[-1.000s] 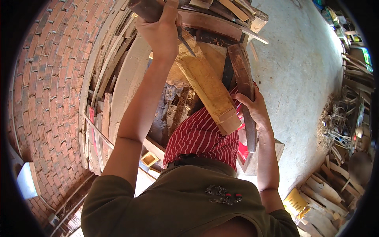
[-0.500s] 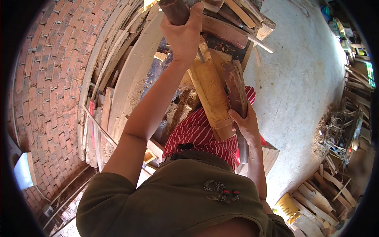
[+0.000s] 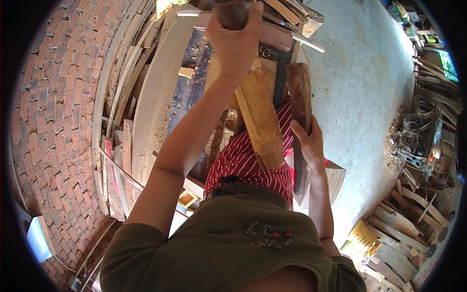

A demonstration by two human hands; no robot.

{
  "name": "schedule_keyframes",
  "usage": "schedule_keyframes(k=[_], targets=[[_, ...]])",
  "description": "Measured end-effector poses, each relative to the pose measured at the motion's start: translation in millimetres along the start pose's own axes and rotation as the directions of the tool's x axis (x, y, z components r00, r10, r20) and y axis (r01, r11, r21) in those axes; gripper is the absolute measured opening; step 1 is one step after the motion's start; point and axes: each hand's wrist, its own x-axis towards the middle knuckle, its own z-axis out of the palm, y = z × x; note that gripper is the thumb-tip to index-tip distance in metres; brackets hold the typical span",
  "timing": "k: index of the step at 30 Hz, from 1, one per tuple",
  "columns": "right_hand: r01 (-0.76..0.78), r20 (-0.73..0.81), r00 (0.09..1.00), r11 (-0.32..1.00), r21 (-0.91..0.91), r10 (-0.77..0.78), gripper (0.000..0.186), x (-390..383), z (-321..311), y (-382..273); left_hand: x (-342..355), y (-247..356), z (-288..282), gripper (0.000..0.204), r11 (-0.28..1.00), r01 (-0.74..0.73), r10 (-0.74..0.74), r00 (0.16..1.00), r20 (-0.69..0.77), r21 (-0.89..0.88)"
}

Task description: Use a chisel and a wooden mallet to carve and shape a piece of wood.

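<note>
The left hand [image 3: 236, 48] is wrapped around one dark handle [image 3: 232, 17]; anything beyond it is hidden. Between the hands one block [image 3: 262, 114] slants, its near end over striped trousers [image 3: 233, 163]. Work seems partway: the block looks roughly squared, but what is left cannot be told. Beside it, one mallet [image 3: 299, 92], clasped in the right hand [image 3: 312, 147].

Find no readable text, label, brand, number or sign. On shirt [image 3: 204, 243], note dark, glittery marks [image 3: 266, 228] with two red spots [image 3: 276, 234]; cannot make out any letters or figures there.
</note>
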Motion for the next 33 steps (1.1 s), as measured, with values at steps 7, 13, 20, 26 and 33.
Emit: schedule_keyframes(k=[7,13,20,26,33], targets=[[0.446,-0.128,0.863,0.857,-0.258,-0.488,0.048,-9.5,-12.6,-163.2,-8.6,-14.4,22.0,0.023,0.906,-0.416,0.413,0.910,0.046,0.083],[0.387,-0.151,0.776,0.651,-0.653,-0.612,0.058,-22.6,-9.4,-243.3,-35.5,4.2,26.8,0.027,0.919,-0.378,0.357,0.919,0.166,0.116],[0.505,0.085,0.855,0.783,-0.363,-0.512,0.059,-27.2,8.7,-251.8,-36.7,6.8,21.1,0.024,0.938,-0.347,0.341,0.930,0.137,0.020],[0.426,0.156,0.903,0.797,-0.428,-0.399,0.054,-21.9,19.3,-216.0,-26.0,5.1,11.4,0.030,0.946,-0.317,0.305,0.941,0.148,0.067],[0.356,0.068,0.934,0.928,-0.110,-0.351,0.047,-20.6,-2.7,-146.5,56.3,-4.3,-25.6,0.023,0.955,0.240,-0.075,0.762,0.643,-0.174]])
